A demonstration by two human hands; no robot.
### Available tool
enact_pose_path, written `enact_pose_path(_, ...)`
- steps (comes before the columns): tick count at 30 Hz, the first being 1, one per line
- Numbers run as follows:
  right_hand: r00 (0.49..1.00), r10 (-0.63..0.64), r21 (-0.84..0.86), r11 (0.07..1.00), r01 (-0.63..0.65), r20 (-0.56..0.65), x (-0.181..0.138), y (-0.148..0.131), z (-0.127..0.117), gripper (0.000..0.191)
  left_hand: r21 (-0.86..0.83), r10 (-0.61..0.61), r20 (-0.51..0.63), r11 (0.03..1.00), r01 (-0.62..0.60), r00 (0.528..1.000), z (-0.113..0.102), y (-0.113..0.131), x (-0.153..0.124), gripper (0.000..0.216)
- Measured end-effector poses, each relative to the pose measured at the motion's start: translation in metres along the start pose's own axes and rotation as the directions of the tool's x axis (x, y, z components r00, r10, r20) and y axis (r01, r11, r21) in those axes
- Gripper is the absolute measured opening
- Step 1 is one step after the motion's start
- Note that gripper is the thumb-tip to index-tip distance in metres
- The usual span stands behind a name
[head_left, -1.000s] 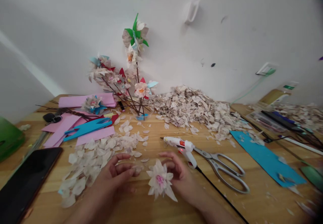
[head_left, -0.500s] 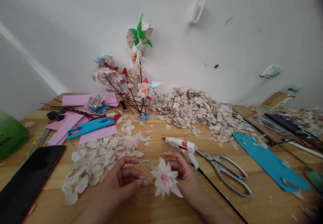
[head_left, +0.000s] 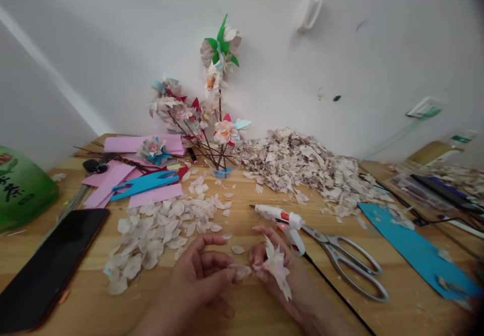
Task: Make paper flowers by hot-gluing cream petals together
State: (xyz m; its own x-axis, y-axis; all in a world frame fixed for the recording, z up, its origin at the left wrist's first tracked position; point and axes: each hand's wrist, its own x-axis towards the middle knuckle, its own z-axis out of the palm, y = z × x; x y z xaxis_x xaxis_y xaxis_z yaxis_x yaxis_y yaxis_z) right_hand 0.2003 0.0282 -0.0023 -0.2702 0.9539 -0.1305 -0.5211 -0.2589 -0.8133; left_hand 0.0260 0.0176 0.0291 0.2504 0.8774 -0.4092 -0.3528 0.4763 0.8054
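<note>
My left hand [head_left: 206, 275] pinches a pale, thin petal [head_left: 240, 272] between thumb and fingertips, its tip pointing right. Close beside it, my right hand [head_left: 278, 270] grips a white paper-like flower [head_left: 278, 268] with a pinkish middle. That flower is turned sideways, and its base faces the petal. Whether petal and base touch I cannot tell. A white glue gun [head_left: 280, 217] with a small red light lies just beyond my right hand. To its right are metal scissors [head_left: 342, 260]. Loose petals [head_left: 151, 237] are spread beyond my left hand.
A big heap of dry petals [head_left: 298, 164] lies against the wall. Finished flowers on twigs [head_left: 225, 131] stand at the back. Pink and blue paper strips [head_left: 145, 185] and a black phone [head_left: 53, 270] lie left. A blue sheet [head_left: 419, 250] lies right; a black cord [head_left: 336, 290] runs frontward.
The flower in my right hand has turned from facing me to sideways. My left hand has brought the petal close to its base. The whole view has shifted slightly.
</note>
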Motion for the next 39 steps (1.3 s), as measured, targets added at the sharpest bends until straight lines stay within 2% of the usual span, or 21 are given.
enact_pose_path(5, 0.997, 0.04, 0.043, 0.998, -0.042, 0.061, 0.0, 0.003, 0.004, 0.047, -0.05, -0.008, 0.032, 0.999, 0.01, 0.999, 0.009, -0.001, -0.002, 0.048)
enact_pose_path(10, 0.999, 0.017, -0.015, 1.0, -0.016, 0.035, 0.0, 0.007, 0.004, 0.049, -0.067, -0.025, 0.028, 0.997, 0.027, 0.999, 0.015, -0.006, -0.003, 0.051)
enact_pose_path(15, 1.0, -0.002, -0.044, 0.999, 0.003, 0.02, 0.001, 0.006, 0.004, 0.052, -0.056, -0.014, -0.021, 0.998, 0.013, 1.0, 0.014, -0.008, -0.004, 0.05)
enact_pose_path(25, 0.996, -0.035, -0.095, 0.995, 0.043, 0.08, 0.002, 0.009, 0.002, 0.059, -0.026, -0.046, -0.001, 0.999, 0.046, 0.999, 0.012, -0.011, -0.003, 0.051)
enact_pose_path(32, 0.998, -0.028, -0.172, 0.984, 0.038, 0.058, 0.001, 0.008, 0.001, 0.057, -0.054, -0.071, 0.04, 0.996, 0.073, 0.997, 0.012, -0.01, -0.005, 0.053)
enact_pose_path(39, 0.996, -0.035, -0.162, 0.986, 0.048, 0.085, 0.001, 0.013, -0.002, 0.057, -0.107, -0.111, 0.06, 0.987, 0.117, 0.992, 0.012, -0.009, -0.004, 0.057)
